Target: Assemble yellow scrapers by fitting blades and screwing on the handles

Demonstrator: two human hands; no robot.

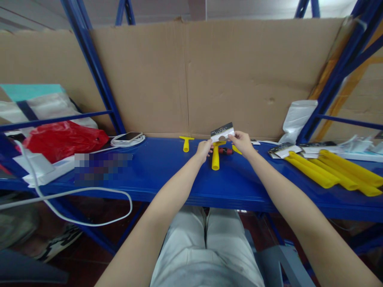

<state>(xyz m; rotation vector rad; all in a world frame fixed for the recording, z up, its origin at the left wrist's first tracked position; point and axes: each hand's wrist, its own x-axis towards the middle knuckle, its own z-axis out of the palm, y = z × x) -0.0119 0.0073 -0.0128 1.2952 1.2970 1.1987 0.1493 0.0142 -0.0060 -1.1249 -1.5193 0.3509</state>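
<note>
Over the blue shelf [167, 175], both hands apparently pinch a card [223, 132].

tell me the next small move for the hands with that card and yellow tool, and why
Probably lower the card onto the yellow tool. Both the left hand and right hand hold the card just above the tool's top end, and the tool lies loose on the blue shelf.
</note>
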